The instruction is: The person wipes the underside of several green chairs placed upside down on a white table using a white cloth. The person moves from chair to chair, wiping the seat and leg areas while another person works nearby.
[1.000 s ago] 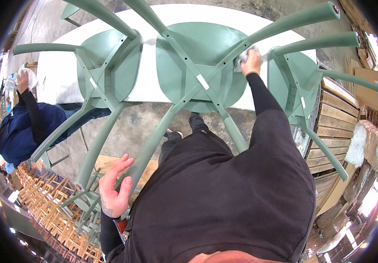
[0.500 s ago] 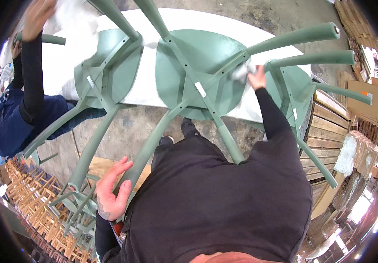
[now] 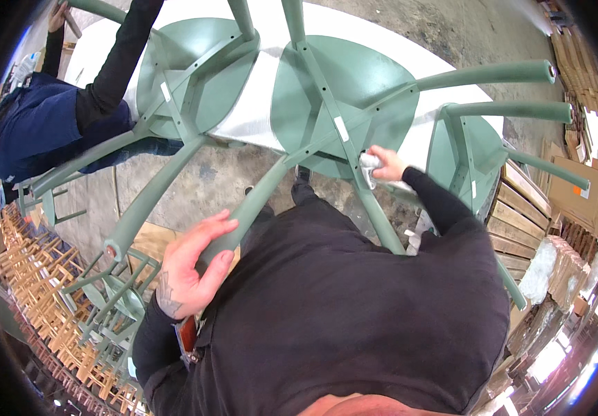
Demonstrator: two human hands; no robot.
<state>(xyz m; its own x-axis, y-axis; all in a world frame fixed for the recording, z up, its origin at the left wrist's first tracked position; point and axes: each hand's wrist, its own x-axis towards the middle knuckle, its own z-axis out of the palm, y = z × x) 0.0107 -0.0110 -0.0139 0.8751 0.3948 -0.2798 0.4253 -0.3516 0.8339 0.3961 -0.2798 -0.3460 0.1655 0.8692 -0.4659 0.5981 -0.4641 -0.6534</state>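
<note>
White desk (image 3: 265, 87) holds three green stools (image 3: 354, 69); by the middle one, your right hand (image 3: 389, 165) pinches one rag (image 3: 368, 162), left hand (image 3: 191, 267) spread.

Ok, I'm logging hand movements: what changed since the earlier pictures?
The right hand drew the white cloth nearer, from the middle chair's seat to its near right leg. A co-worker's arm swung rightward to the left chair. The cloth stays held; the left hand stays open at the near left leg.
</note>
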